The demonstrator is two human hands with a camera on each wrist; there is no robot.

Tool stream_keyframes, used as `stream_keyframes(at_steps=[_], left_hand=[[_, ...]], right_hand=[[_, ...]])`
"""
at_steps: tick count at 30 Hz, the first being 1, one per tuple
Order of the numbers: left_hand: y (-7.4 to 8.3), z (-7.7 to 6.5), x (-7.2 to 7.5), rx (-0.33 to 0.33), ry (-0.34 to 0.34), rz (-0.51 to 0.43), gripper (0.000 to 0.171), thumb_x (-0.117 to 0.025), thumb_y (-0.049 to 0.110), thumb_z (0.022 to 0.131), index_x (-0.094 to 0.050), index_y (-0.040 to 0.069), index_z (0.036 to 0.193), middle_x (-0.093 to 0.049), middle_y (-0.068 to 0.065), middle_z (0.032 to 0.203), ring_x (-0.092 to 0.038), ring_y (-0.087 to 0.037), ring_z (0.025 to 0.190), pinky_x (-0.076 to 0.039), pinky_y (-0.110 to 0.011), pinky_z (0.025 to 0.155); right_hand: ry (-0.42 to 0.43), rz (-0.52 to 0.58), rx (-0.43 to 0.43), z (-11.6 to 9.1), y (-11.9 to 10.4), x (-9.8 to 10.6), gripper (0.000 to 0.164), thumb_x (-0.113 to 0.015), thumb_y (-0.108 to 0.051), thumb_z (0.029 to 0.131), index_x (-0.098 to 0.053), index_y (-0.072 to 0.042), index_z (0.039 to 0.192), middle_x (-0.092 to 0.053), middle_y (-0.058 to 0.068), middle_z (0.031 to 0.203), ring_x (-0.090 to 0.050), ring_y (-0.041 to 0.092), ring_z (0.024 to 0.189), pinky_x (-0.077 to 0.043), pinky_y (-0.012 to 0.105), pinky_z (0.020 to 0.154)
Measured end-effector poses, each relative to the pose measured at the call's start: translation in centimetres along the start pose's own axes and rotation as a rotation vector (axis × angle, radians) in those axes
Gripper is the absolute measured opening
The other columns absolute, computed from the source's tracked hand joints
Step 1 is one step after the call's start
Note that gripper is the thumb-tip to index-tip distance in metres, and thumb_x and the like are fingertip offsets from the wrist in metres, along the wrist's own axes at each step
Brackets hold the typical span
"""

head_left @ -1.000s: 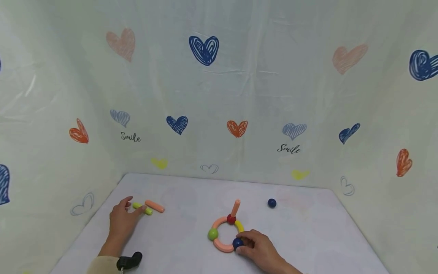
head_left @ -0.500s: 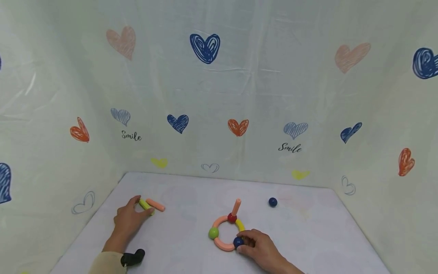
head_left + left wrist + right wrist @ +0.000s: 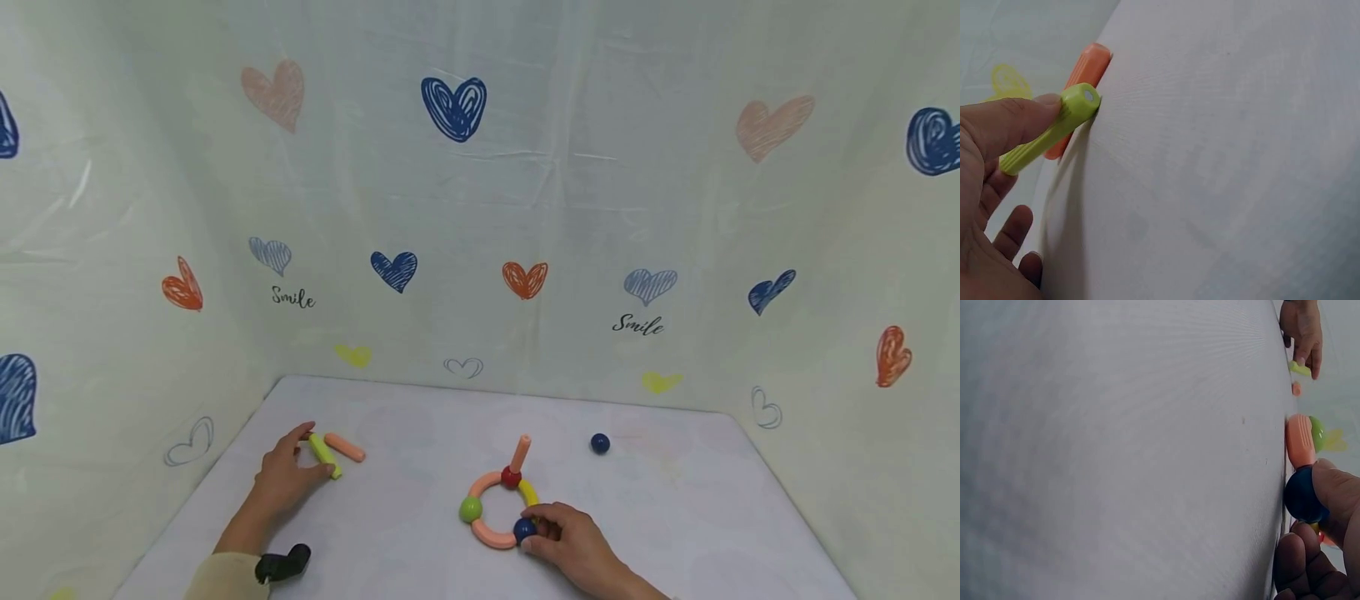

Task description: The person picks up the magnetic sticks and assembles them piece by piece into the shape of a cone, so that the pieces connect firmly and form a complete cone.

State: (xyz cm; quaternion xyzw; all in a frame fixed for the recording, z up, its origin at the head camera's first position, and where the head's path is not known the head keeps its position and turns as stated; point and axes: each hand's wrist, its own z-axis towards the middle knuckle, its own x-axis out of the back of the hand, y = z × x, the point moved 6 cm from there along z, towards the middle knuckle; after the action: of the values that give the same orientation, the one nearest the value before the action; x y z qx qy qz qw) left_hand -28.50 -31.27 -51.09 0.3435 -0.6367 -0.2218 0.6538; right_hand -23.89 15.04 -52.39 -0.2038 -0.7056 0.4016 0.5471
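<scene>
left hand [image 3: 283, 477] pinches the green stick [image 3: 324, 455] between thumb and fingers, at ten o'clock from the ring [image 3: 492, 537]; right hand [image 3: 576, 542], thumb and fingers curled, grips its blue ball [image 3: 523, 528] at four o'clock, seemingly for steadiness.

A pale sheet [image 3: 585, 208] stands around the white table [image 3: 397, 517], behind and at both sides. It bears hearts [image 3: 454, 109] in several colours and, twice, the word "Smile" [image 3: 293, 297].

- A loose stick [image 3: 345, 447] is lying left on the table [image 3: 420, 467].
- A ring [image 3: 493, 540] is lying right of it.
- A ball [image 3: 600, 443] is resting behind, farther right.
</scene>
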Motion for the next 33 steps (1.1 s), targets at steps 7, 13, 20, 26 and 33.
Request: stream_keyframes(at_steps=[7,13,20,26,33], left_hand=[[0.1,-0.3,-0.3,-0.036,0.018,-0.032,0.077,-0.075,0.018,0.095,-0.035,0.002,0.159,-0.028,-0.033,0.163,-0.031,-0.054,0.147,-0.025,-0.077,0.114],[0.8,-0.5,-0.7,-0.068,0.013,-0.1,0.075,-0.073,0.014,0.098,-0.033,-0.001,0.159,-0.029,-0.032,0.161,-0.039,-0.049,0.143,-0.039,-0.065,0.112],[1.2,-0.6,-1.1,-0.075,0.044,-0.104,0.064,-0.071,0.012,0.099,-0.042,-0.005,0.153,-0.044,-0.03,0.153,-0.047,-0.045,0.136,-0.042,-0.059,0.111],[1.2,-0.7,-1.1,-0.078,0.087,-0.062,0.057,-0.07,0.014,0.098,-0.048,-0.011,0.145,-0.048,-0.035,0.146,-0.047,-0.05,0.135,-0.041,-0.062,0.112],[1.3,-1.4,-1.0,-0.207,0.075,0.085,0.045,-0.076,0.016,0.095,-0.065,-0.006,0.133,-0.06,-0.031,0.138,-0.052,-0.053,0.132,-0.041,-0.067,0.108]], right_hand=[[0.003,-0.001,-0.007,0.0,0.0,0.0,0.035,-0.085,-0.03,0.09,-0.075,-0.016,0.121,-0.06,-0.005,0.09,-0.053,0.01,0.077,-0.043,0.023,0.063],[0.001,-0.001,-0.001,0.0,0.0,-0.1,0.036,-0.084,-0.031,0.091,-0.075,-0.015,0.121,-0.06,-0.005,0.09,-0.053,0.009,0.077,-0.043,0.023,0.063],[0.011,-0.015,0.014,-0.1,-0.2,0.0,0.036,-0.084,-0.032,0.091,-0.075,-0.015,0.121,-0.06,-0.006,0.089,-0.052,0.008,0.075,-0.043,0.023,0.062],[0.01,-0.005,0.004,-0.1,-0.2,-0.1,0.035,-0.084,-0.031,0.09,-0.075,-0.015,0.121,-0.06,-0.005,0.089,-0.053,0.008,0.076,-0.043,0.022,0.062],[0.008,0.008,0.03,-0.2,-0.3,0.0,0.036,-0.085,-0.031,0.09,-0.075,-0.014,0.121,-0.061,-0.005,0.089,-0.053,0.007,0.075,-0.045,0.022,0.062]])
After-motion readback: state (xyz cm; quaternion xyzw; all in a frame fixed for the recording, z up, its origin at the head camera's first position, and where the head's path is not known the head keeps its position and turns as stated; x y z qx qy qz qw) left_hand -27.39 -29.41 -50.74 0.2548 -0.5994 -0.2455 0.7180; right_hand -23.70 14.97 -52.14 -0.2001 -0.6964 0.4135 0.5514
